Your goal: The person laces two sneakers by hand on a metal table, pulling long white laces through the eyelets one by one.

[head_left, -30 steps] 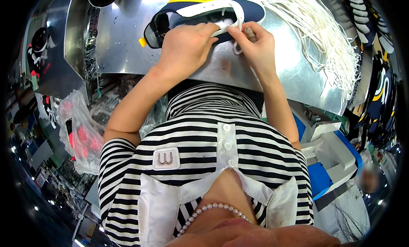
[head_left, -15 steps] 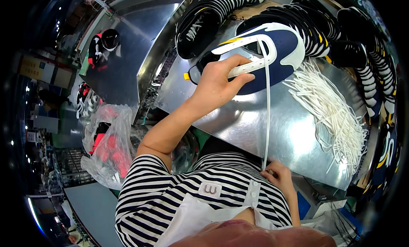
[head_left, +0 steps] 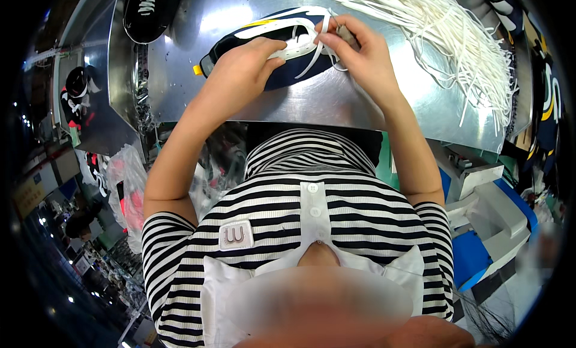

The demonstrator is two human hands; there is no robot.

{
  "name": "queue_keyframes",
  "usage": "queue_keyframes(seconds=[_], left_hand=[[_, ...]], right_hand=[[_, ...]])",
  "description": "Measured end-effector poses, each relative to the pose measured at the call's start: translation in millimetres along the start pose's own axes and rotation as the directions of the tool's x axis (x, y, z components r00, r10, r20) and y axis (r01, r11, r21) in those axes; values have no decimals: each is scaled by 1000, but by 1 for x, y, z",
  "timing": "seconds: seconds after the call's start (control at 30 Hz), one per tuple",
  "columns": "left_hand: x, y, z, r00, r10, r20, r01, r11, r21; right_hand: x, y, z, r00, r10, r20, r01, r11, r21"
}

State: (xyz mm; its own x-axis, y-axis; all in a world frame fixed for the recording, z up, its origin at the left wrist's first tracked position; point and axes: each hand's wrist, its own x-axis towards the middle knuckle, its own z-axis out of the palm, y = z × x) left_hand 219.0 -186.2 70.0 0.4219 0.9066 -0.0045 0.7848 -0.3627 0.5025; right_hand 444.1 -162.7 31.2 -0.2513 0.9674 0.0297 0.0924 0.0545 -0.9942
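The shoe (head_left: 288,74) lies on the metal table (head_left: 324,105) in front of me, its long axis running left to right, a little aslant: the heel, with one yellow tab (head_left: 197,70), points left and somewhat toward me, and the toe points right and slightly away, partly hidden behind my right hand (head_left: 363,52). My hands are near each other but apart. My left hand (head_left: 241,69) comes over the heel half, thumb and fingers pinched on the white band along the near edge of the opening. My right hand is at the toe end, thumb and forefinger closed on a white lace (head_left: 314,59), which curves down over the shoe's near side. One small brownish thing (head_left: 345,36) sits in that hand too; I cannot tell what it is. One black shoe (head_left: 150,15) with white lacing is at the far left, well apart, its toe toward me. One pile of white laces (head_left: 450,42) covers the right, too many to count. Beside the table are one clear bag (head_left: 133,192) at my left and one grey-and-blue box (head_left: 495,214) at my right.
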Motion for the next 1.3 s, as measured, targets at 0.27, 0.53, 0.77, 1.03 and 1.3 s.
queue_keyframes(seconds=[0.27, 0.53, 0.77, 1.03, 1.3], left_hand=[[35, 13, 15, 994, -84, 64, 74, 987, 144], [41, 9, 28, 978, -207, -26, 209, 970, 124], [42, 2, 34, 970, -236, -52, 238, 970, 46], [44, 2, 32, 976, -218, -27, 219, 975, 45], [42, 0, 31, 979, -201, -32, 202, 979, 31]], right_hand=[[45, -3, 6, 995, -94, -22, 94, 996, 2], [9, 15, 0, 997, 35, -65, -31, 998, 56], [-21, 17, 5, 989, 102, 107, -86, 986, -145], [-19, 24, 7, 999, 21, 49, -11, 984, -180], [-19, 22, 9, 998, 43, 47, -34, 982, -186]])
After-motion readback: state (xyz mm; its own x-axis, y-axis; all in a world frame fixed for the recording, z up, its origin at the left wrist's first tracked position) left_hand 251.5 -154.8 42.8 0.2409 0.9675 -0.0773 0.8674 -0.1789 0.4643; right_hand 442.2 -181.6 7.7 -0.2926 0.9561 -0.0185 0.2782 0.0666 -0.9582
